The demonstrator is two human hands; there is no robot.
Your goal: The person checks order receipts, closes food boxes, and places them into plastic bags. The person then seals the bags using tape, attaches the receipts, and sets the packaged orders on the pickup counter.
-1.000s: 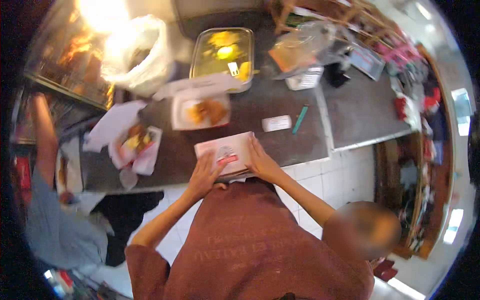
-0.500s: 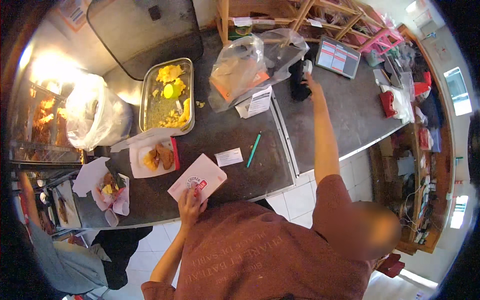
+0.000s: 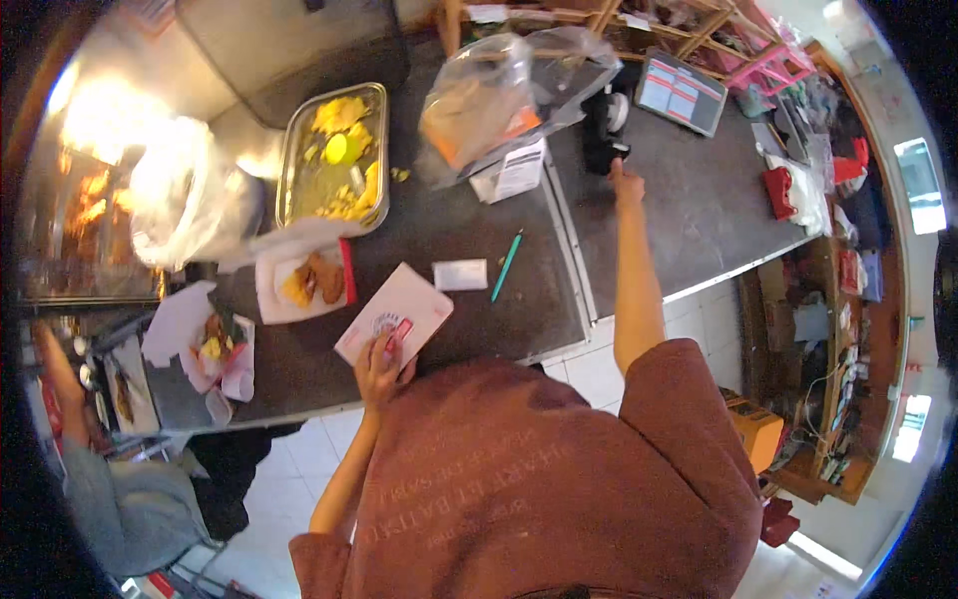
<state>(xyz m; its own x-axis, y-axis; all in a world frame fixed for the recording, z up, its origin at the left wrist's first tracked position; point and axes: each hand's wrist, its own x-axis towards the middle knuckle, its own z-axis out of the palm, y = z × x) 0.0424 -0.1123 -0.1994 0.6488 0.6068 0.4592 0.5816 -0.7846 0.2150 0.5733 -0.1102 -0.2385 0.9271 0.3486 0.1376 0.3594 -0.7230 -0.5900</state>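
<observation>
A closed white takeaway box with a red-and-dark print lies near the table's front edge. My left hand holds it at the near corner, fingers over the lid. Farther right, my right arm reaches out to a black tape dispenser with a pale roll in it. At the dispenser's near end, my right hand is closed, its fingertips by the edge; any tape between them is too small to make out. Left of the closed box, an open box holds fried pieces and yellow food.
A metal tray with yellow food stands behind. Near the dispenser are a plastic bag, a receipt and a tablet. A white card and green pen lie mid-table. Another person's grey sleeve shows at lower left.
My right hand has moved from beside the dispenser's roll toward me, to its near end, and its fingers have closed. My left hand stays on the closed box. The view has shifted slightly.
</observation>
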